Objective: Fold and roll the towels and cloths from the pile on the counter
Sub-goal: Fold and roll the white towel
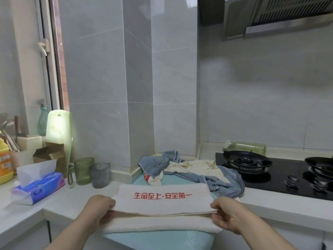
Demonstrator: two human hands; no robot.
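White towel [162,202], where is it found? (first speaker)

It is stretched between the two hands, laid flat on a teal mat [180,239] on the counter [270,208]. It is folded over: an upper layer printed with red characters is laid on a lower layer, which is left showing on the near side. (second speaker)

How is it held? (first speaker)

The left end of the upper layer is gripped by the left hand [100,204], with the fingers curled at the edge. The right corner of that layer is pinched by the right hand [228,215]. (second speaker)

And the pile? (first speaker)

Just beyond the towel, ahead of both hands, a heap is seen: a blue towel [155,164], a stained cream cloth [194,166] and a blue striped towel [228,183], tangled together. (second speaker)

What else is seen? (first speaker)

A tissue pack [41,188] is placed left of the left hand, with a green cup [83,171] and a grey cup [100,175] beyond it. A black gas hob [270,175] is set beyond the right hand, to its right. (second speaker)
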